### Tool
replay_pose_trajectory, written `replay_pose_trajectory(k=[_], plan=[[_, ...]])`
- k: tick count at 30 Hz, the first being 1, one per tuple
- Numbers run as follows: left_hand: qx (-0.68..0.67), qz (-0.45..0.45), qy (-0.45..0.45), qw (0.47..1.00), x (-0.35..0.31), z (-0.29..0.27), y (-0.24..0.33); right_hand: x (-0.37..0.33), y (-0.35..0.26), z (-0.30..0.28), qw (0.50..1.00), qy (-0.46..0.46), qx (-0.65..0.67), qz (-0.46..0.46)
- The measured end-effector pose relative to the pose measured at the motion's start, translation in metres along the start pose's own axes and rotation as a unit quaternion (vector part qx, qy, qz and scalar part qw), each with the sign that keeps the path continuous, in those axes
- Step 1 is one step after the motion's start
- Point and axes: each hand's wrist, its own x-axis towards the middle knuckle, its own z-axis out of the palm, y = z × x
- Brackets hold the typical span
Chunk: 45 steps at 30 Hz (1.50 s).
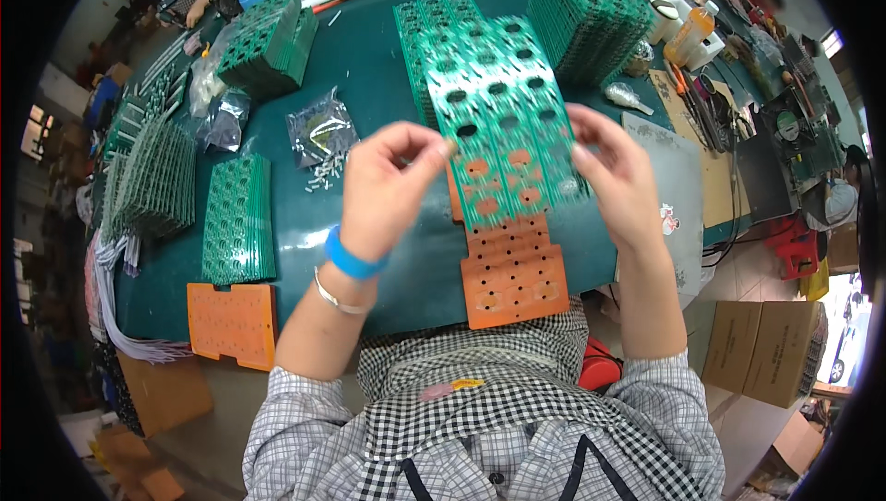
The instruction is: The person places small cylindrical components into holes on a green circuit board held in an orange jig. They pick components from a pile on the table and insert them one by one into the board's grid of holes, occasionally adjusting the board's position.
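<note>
A green circuit board panel (503, 113), with rows of dark oval cut-outs, hangs tilted over the table between my hands. My left hand (395, 173) pinches its left edge between thumb and fingers. At the opposite edge, my right hand (616, 169) grips the panel, thumb toward me. Under the panel's near end lies an orange perforated plate (514, 284), which reaches the table's front edge; its far part is partly hidden. Behind the held panel, a stack of similar green panels (438, 10) is partly covered by it.
Tall stacks of green panels (591, 17) (268, 44) stand at the back. At left are another panel stack (235, 220), a second orange plate (233, 321) and white wires (115, 307). A plastic bag (320, 127) lies beside small white pieces (325, 172). An orange bottle (690, 33) stands at right.
</note>
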Motion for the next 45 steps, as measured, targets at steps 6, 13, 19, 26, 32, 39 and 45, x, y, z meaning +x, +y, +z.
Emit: replay_pose_trajectory(k=[6,13,19,26,32,39,45], plan=[[0.097,0.005,0.089,0.991,0.112,-0.041,-0.026,0.121,0.014,0.037,0.996,-0.020,-0.066,0.051],[0.133,-0.060,0.118,0.982,0.154,-0.045,-0.054,0.164,0.044,0.047,0.985,-0.016,-0.158,0.070],[0.115,-0.057,0.128,0.983,0.148,-0.042,-0.057,0.166,0.051,0.049,0.984,-0.014,-0.168,0.060],[0.063,-0.069,0.113,0.989,0.149,-0.042,-0.062,0.164,0.040,0.051,0.983,-0.011,-0.161,0.082],[0.088,-0.046,0.127,0.987,0.152,-0.044,-0.065,0.168,0.041,0.050,0.984,-0.020,-0.160,0.081],[0.112,-0.049,0.138,0.983,0.151,-0.039,-0.059,0.169,0.042,0.049,0.984,-0.009,-0.159,0.077],[0.112,-0.046,0.138,0.983,0.155,-0.039,-0.066,0.171,0.049,0.050,0.985,-0.002,-0.161,0.068]])
